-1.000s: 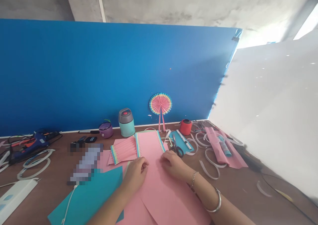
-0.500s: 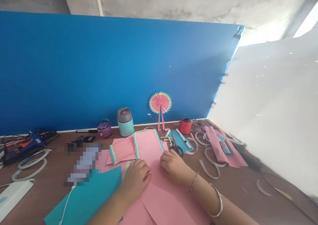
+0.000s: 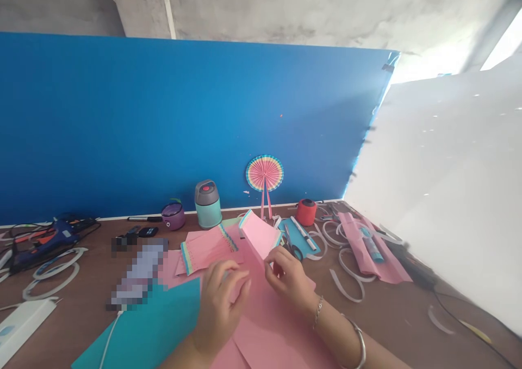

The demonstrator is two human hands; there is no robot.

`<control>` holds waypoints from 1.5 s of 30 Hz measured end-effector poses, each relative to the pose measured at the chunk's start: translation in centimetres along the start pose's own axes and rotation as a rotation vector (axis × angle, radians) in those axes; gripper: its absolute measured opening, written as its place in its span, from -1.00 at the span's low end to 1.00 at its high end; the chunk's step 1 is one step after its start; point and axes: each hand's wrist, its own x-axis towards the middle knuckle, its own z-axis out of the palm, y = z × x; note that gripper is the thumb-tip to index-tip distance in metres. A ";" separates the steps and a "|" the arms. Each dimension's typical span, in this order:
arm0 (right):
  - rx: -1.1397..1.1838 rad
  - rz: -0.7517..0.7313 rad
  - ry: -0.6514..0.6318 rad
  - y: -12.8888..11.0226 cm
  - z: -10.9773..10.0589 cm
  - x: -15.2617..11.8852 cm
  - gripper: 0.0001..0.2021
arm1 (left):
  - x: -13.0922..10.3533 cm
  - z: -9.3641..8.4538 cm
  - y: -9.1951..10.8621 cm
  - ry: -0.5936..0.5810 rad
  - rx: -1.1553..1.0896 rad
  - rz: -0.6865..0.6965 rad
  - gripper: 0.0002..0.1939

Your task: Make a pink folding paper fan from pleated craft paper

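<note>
My right hand (image 3: 289,274) is closed in a pinch on the near edge of a pink sheet of paper (image 3: 261,234) with blue-edged borders. That sheet is raised and tilted off the pile. My left hand (image 3: 222,304) hovers over the pink papers with thumb and fingers apart, holding nothing. Just beyond it lies a pleated pink paper (image 3: 210,249) with blue and yellow borders. Larger plain pink sheets (image 3: 277,325) spread beneath both hands. To the left is a teal sheet (image 3: 163,320), partly under the pink ones.
A round pleated paper fan (image 3: 265,173) leans on the blue board. Scissors (image 3: 292,246) and a marker (image 3: 304,233) lie on blue paper beyond my right hand. Along the back stand a teal jar (image 3: 208,208), purple cup (image 3: 173,217) and red container (image 3: 306,212). A glue gun (image 3: 55,238) lies left.
The bordered pink sheet has gone from lying flat to tilted up, its near edge in my right hand. My left hand has lifted off the paper and its fingers have spread.
</note>
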 end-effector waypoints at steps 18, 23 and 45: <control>-0.162 -0.399 0.241 -0.3 -0.6 -1.6 -0.68 | 0.8 -1.4 -2.1 0.176 0.165 0.229 -0.64; -0.329 -0.345 0.017 0.7 -0.6 -0.6 -0.82 | 0.6 -0.2 -0.9 -0.094 0.242 0.334 -0.64; -0.385 -0.101 -0.509 2.3 -1.4 0.3 -0.83 | 0.8 0.2 -2.7 -0.579 0.174 -0.014 -0.81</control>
